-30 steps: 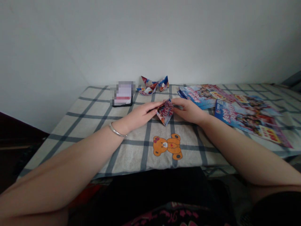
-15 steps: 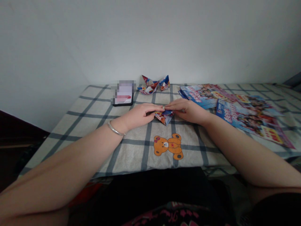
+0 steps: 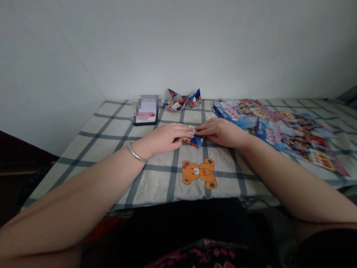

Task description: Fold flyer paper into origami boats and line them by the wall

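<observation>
A small folded piece of printed paper [image 3: 198, 140], blue with red and yellow, lies on the checked tablecloth between my hands. My left hand [image 3: 169, 137], with a silver bangle at the wrist, has its fingers on the paper's left side. From the right, my right hand [image 3: 219, 131] pinches and presses the paper's upper right edge with its fingertips. A pale inner face of the paper shows between the fingertips. The fingers hide much of its upper part.
Behind the hands stand folded paper shapes [image 3: 182, 101] from similar print. A phone [image 3: 146, 111], partly blurred out, rests left of them. Printed flyers [image 3: 298, 143] are spread on the right. The tablecloth [image 3: 156, 182] bears a printed bear [image 3: 198, 173]. A wall [image 3: 178, 44] closes off the back.
My left fingers have shifted forward over the paper. The paper now shows a larger blue face and a pale patch at its top. The other things have stayed put.
</observation>
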Demonstrator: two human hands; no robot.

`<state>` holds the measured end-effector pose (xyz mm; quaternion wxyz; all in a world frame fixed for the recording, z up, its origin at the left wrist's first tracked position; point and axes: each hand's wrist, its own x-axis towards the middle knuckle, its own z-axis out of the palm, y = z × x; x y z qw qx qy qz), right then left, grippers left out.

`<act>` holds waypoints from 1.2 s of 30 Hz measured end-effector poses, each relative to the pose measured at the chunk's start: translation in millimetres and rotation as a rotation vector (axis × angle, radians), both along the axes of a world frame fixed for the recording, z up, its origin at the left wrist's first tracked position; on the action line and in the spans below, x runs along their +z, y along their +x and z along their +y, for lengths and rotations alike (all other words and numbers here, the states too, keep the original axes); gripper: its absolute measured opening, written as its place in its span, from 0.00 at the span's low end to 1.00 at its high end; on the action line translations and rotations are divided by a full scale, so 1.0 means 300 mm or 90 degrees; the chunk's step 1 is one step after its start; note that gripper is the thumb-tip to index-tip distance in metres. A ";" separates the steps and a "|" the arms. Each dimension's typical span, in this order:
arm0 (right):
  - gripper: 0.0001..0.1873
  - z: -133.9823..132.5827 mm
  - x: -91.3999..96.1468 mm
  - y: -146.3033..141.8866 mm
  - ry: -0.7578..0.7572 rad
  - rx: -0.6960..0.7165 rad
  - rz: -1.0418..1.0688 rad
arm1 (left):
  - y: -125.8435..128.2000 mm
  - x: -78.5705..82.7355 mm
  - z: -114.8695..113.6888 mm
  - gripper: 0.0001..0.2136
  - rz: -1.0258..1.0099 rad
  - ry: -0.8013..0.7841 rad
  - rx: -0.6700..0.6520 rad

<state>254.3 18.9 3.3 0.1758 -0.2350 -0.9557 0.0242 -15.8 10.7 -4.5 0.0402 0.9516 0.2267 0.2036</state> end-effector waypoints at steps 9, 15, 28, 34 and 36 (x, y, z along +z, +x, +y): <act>0.23 -0.009 0.006 -0.004 -0.003 -0.006 -0.027 | 0.010 -0.005 -0.008 0.16 0.016 0.031 -0.007; 0.17 -0.023 0.026 0.000 0.014 -0.077 -0.034 | 0.025 0.002 -0.029 0.17 0.060 0.056 0.008; 0.11 -0.024 0.029 -0.001 0.036 -0.128 -0.043 | 0.027 0.039 -0.061 0.22 0.260 -0.002 0.010; 0.13 -0.063 0.055 -0.025 0.058 -0.149 -0.128 | 0.029 0.034 -0.066 0.22 0.254 -0.069 0.084; 0.14 -0.080 0.059 -0.038 0.068 -0.171 -0.148 | 0.029 0.035 -0.065 0.21 0.250 -0.089 0.087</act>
